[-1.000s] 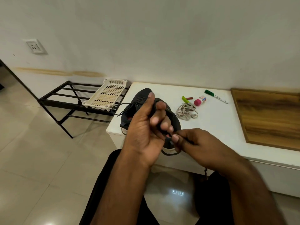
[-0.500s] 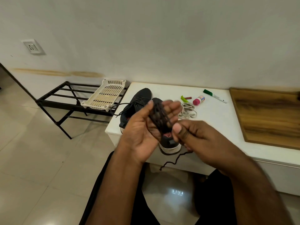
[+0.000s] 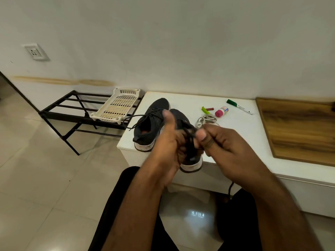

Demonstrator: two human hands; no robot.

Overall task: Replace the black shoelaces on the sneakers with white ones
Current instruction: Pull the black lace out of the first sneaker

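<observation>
Bare tabletop [image 3: 241, 134] lies right of the sneakers [image 3: 154, 124]; white laces [image 3: 206, 120], pink bottle [image 3: 221, 111] and marker [image 3: 239, 106] obstruct the rear.

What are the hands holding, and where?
Both hands, left and right, hold a bunched black shoelace: the bundle lies in the left, the right pinches its top. One end dangles below.
</observation>
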